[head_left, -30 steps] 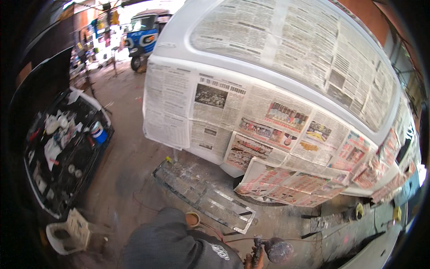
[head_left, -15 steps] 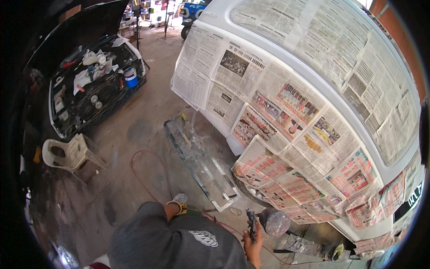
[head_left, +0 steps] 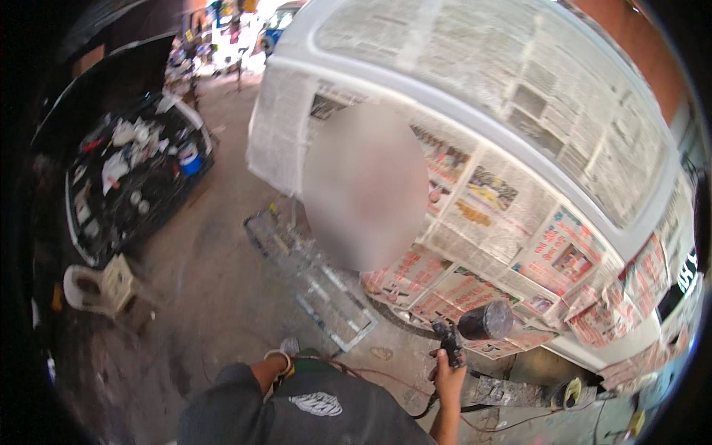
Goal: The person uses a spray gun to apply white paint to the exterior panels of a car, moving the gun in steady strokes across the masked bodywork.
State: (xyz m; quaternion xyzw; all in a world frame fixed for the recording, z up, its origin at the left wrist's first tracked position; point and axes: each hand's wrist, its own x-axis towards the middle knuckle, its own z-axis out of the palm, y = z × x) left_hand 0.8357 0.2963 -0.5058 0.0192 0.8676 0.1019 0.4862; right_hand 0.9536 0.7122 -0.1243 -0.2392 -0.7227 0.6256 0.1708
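My right hand (head_left: 449, 374) grips a black spray gun (head_left: 449, 343) with a round dark cup (head_left: 486, 320), held up in front of the newspaper-covered lower side of a white vehicle (head_left: 493, 252). My left hand (head_left: 280, 368) is low at the centre beside my dark shirt, with a band at the wrist; its fingers are mostly hidden. A reddish hose (head_left: 382, 383) runs behind my body. A blurred oval patch hides part of the newspapers on the vehicle.
Left stands an open engine bay (head_left: 133, 185) strewn with paper, tools and a blue can (head_left: 189, 159), with a plastic chair (head_left: 111, 285) below. A metal frame (head_left: 334, 304) lies on the concrete floor; a narrow stand (head_left: 508, 391) is bottom right. Another vehicle (head_left: 278, 26) is behind.
My right hand has raised the spray gun up and to the right, toward the papered side. The view has shifted, moving the vehicle and engine bay within the picture.
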